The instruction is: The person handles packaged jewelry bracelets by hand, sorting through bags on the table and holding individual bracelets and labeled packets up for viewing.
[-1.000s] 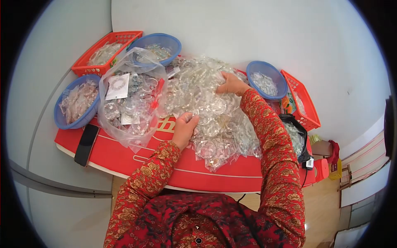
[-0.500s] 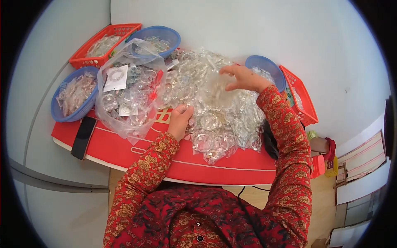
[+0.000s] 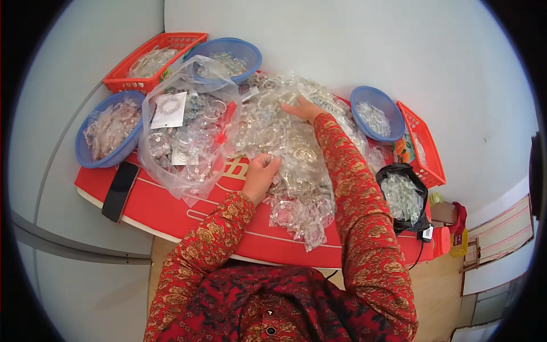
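A big heap of small clear plastic packets [image 3: 296,151], which look to hold jewellery, covers the middle of the red table [image 3: 165,199]. My left hand [image 3: 261,175] is at the heap's near left edge with its fingers curled together; what they hold, if anything, is hidden. Farther back, my right hand [image 3: 303,109] lies over the top of the heap, fingers stretched out and apart, touching the packets. Left of my left hand stands a large open clear bag [image 3: 154,137] with bracelets, packets and a white card [image 3: 169,110] in it.
Blue baskets [image 3: 108,157] [image 3: 248,45] of packets stand left and back, another blue basket [image 3: 379,94] at the right. Red baskets [image 3: 125,80] [image 3: 430,148] flank them. A black bag [image 3: 421,191] holds packets near the right edge. A phone [image 3: 119,191] lies at the left.
My right hand has moved left and down onto the heap. The near part of the heap has shifted left and towards me, and the black bag at the right now shows.
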### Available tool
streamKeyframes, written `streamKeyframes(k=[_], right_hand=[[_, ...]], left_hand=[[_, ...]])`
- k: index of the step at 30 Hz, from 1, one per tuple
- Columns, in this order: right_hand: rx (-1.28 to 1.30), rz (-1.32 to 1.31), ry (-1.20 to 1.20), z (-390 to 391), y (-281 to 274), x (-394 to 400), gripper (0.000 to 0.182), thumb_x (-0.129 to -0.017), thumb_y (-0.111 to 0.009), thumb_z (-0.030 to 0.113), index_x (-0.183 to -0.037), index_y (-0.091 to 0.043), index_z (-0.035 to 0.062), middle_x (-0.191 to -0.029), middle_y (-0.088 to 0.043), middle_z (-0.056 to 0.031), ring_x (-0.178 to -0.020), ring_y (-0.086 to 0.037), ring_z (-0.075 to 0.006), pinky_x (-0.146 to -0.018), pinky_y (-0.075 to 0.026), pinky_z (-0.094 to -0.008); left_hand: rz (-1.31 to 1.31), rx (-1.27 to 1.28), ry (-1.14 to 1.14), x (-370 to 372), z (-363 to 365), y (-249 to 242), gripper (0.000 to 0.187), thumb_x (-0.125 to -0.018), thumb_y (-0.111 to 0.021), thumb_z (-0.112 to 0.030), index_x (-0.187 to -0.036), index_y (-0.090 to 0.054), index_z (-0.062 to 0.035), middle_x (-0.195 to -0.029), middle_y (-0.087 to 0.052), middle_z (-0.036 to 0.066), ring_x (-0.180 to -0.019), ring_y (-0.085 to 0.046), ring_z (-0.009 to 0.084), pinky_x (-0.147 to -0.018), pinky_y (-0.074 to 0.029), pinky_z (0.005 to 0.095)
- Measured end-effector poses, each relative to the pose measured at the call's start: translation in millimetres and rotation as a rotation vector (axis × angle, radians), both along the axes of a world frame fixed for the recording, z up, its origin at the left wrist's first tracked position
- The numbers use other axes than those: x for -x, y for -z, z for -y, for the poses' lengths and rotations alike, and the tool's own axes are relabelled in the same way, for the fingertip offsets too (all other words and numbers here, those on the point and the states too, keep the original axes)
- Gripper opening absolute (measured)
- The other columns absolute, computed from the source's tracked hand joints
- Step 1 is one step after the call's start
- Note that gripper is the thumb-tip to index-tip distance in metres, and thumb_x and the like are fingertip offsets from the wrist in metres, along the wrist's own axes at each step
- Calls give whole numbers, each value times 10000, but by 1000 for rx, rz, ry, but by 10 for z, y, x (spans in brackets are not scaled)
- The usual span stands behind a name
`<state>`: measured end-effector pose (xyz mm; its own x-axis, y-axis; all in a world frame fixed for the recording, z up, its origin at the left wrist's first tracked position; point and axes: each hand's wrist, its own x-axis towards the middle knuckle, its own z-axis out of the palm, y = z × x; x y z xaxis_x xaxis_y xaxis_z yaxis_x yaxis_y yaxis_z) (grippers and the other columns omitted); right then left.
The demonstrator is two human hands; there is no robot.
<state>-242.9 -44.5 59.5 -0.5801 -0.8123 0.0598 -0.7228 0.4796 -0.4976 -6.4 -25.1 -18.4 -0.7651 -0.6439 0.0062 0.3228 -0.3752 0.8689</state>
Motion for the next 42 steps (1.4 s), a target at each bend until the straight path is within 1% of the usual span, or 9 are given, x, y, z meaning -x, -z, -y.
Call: streamKeyframes(k=[8,11,14,16,23,26,29,32,42], right_hand=[[90,319,119,245,113,123,786,-678,-534,595,-1139,-479,-39,-1138,-506,-212,-1061,-491,-308,-898,-374,-363],[117,-44,153,324,118,7,735,-686,-509,596,-1093,-528,-16,-1097,-537,-201,-1018,-516,-323,-864,-398,-372],[-122,-74,43,403,-47,-68,751,-670,-505,613,-1097,-528,-4,-1071,-554,-195,-986,-532,-333,-842,-411,-380],[-86,1,-70,457,31,160,735,-642,-543,599,-1065,-551,-2,-1037,-570,-195,-961,-546,-334,-836,-414,-383],[87,30,28,386,1,-74,568,-578,-633,443,-918,-617,-11,-935,-594,-217,-879,-584,-324,-776,-450,-371],[-12,-170,-7,434,54,-83,540,-571,-642,373,-938,-605,-22,-927,-597,-214,-872,-587,-306,-757,-455,-365],[306,0,-193,312,178,35,455,-582,-648,289,-917,-604,-14,-890,-603,-202,-841,-586,-295,-733,-458,-351],[284,182,-138,35,-338,-241,371,-609,-637,221,-904,-596,1,-884,-601,-180,-835,-573,-278,-727,-448,-333],[615,-772,-548,-720,-918,-533,221,-687,-544,24,-907,-540,43,-957,-542,-109,-852,-516,-301,-722,-441,-367]], left_hand=[[24,25,0,-4,-18,-8,147,-818,-559,-158,-803,-528,-15,-692,-525,-14,-594,-450,50,-529,-372,211],[28,28,12,8,-13,7,147,-818,-558,-154,-816,-531,-10,-704,-532,-10,-607,-456,53,-540,-377,215],[31,25,9,-3,2,14,151,-816,-560,-152,-828,-533,-4,-713,-538,-3,-611,-461,56,-541,-379,218],[36,25,2,-5,-18,-13,151,-815,-562,-149,-835,-533,-2,-717,-542,1,-614,-465,59,-542,-381,219],[47,38,2,3,-16,-4,167,-818,-556,-156,-853,-534,5,-732,-556,18,-612,-483,67,-544,-393,217],[43,15,36,-18,-42,-43,165,-817,-554,-153,-851,-534,7,-730,-556,19,-602,-480,67,-530,-389,218],[24,36,36,-26,17,-37,158,-813,-556,-149,-838,-536,6,-719,-553,18,-595,-478,66,-518,-386,219],[10,96,8,-4,12,3,155,-806,-559,-150,-814,-540,4,-684,-543,13,-562,-482,67,-476,-383,215],[40,41,58,-39,20,-62,155,-815,-560,-158,-723,-493,-53,-574,-492,-2,-448,-441,70,-400,-340,206]])
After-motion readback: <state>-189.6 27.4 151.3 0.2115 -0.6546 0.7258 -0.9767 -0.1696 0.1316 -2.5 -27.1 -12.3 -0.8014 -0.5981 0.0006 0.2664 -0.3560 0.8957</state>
